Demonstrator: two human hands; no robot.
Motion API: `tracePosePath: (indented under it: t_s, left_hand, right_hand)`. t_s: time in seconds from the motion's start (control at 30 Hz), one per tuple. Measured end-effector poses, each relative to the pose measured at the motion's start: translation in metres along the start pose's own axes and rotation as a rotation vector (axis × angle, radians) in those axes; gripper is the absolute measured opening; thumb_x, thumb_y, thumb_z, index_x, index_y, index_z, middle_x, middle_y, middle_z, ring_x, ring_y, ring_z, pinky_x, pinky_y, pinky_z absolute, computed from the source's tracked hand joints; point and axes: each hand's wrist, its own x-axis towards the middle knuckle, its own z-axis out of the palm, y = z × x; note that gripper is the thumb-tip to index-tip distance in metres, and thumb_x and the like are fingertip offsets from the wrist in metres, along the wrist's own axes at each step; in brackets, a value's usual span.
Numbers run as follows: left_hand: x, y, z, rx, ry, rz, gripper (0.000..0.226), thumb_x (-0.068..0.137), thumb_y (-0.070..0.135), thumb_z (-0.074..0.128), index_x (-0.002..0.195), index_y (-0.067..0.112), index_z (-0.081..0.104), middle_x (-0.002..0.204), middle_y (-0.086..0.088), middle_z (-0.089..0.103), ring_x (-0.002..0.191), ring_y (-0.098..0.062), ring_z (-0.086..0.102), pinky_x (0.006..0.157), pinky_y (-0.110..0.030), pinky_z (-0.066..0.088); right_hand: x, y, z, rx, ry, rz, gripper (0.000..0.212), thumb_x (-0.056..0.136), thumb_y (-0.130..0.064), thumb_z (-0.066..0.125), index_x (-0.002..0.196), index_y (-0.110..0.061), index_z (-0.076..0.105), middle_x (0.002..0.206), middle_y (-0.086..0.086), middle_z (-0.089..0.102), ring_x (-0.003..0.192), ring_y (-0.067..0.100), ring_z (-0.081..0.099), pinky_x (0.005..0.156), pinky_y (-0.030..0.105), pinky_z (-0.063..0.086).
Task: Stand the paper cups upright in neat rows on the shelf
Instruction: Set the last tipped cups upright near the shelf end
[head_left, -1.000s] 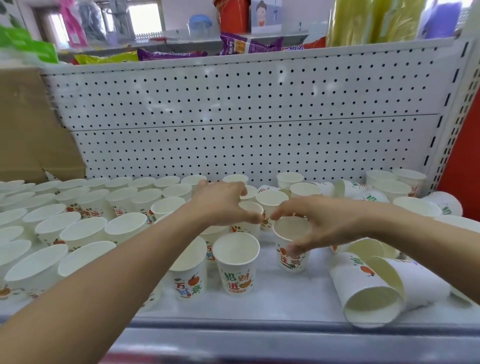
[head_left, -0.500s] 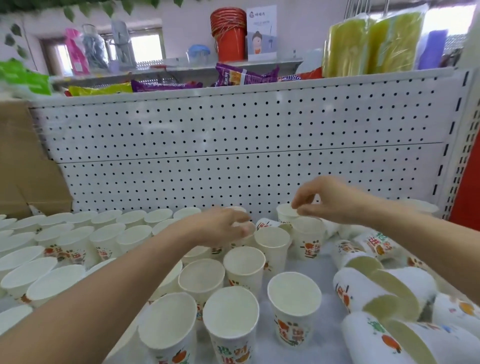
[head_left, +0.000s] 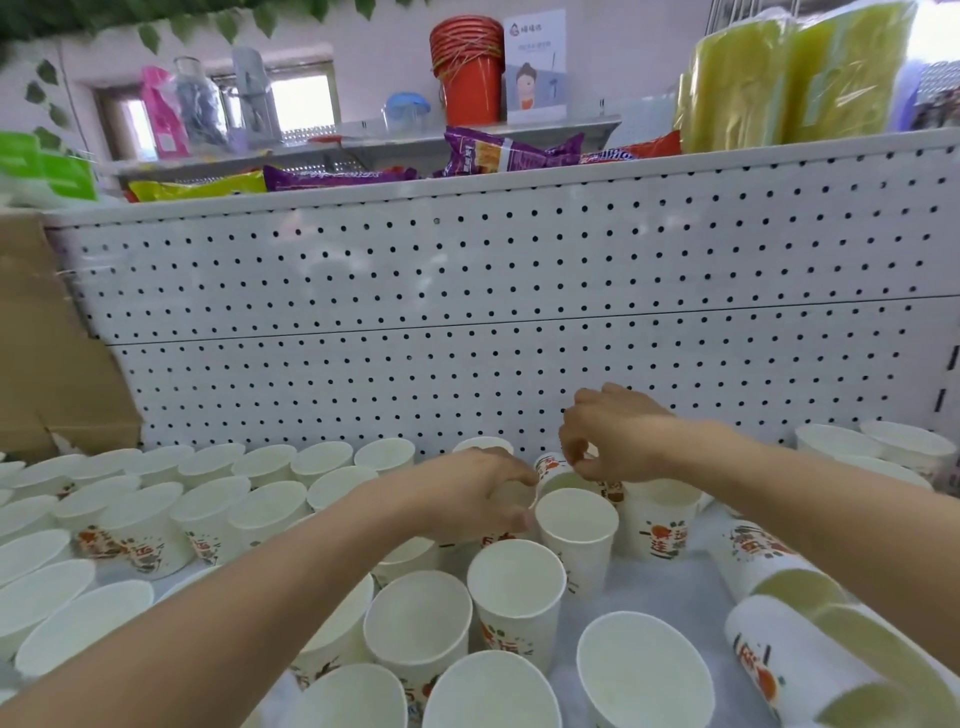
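Currently, left hand (head_left: 467, 493) grip clasps a smooth conical upright paper cup (head_left: 514, 500) below the pegboard (head_left: 467, 312); right hand (head_left: 618, 436) pinches the tilted cup (head_left: 558, 478) rim.

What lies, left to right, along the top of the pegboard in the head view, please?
Green pack → yellow snack packet → purple snack packet → larger purple packet → red packet → yellow-green wrapped bundles.

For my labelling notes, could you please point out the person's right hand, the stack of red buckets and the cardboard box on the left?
right hand (head_left: 619, 437): head view, back of the hand.
stack of red buckets (head_left: 470, 85): head view, side wall of the lowest bucket.
cardboard box (head_left: 47, 353): head view, its brown face.
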Motion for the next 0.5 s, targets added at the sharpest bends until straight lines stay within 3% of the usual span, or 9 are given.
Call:
tracePosePath:
  t_s: [0.1,0.23,0.37,0.5]
  left_hand:
    - [0.001,0.0,0.001,0.014,0.004,0.014,0.054,0.091,0.047,0.056,0.142,0.035,0.041,0.144,0.007,0.042,0.13,-0.015,0.039,0.107,-0.039,0.035]
    - [0.002,-0.003,0.003,0.026,0.011,0.021,0.053,0.091,0.05,0.055,0.141,0.037,0.042,0.144,0.007,0.04,0.132,-0.016,0.037,0.108,-0.04,0.034]
    - [0.001,-0.006,0.003,0.037,0.009,0.035,0.053,0.091,0.049,0.054,0.141,0.035,0.043,0.142,0.008,0.04,0.131,-0.015,0.037,0.108,-0.038,0.034]
    - [0.003,-0.012,0.002,-0.011,0.115,0.036,0.041,0.094,0.041,0.052,0.135,0.032,0.051,0.136,0.012,0.048,0.123,-0.01,0.045,0.104,-0.034,0.038]
  right_hand:
    - [0.004,-0.001,-0.001,0.039,-0.067,-0.02,0.019,0.084,-0.041,0.059,0.102,-0.035,0.062,0.102,-0.008,0.052,0.093,0.016,0.045,0.081,0.028,0.04]
    - [0.006,-0.001,0.003,0.029,-0.103,-0.022,0.028,0.082,-0.055,0.06,0.101,-0.035,0.06,0.099,-0.01,0.052,0.091,0.015,0.045,0.081,0.027,0.038]
    - [0.011,0.0,0.008,0.05,-0.01,0.031,0.011,0.085,-0.04,0.058,0.084,-0.029,0.06,0.091,-0.006,0.053,0.086,0.018,0.047,0.077,0.03,0.044]
    - [0.016,0.001,0.002,0.04,0.024,0.163,0.017,0.085,-0.029,0.053,0.069,-0.024,0.05,0.073,-0.005,0.053,0.069,0.018,0.05,0.057,0.027,0.038]
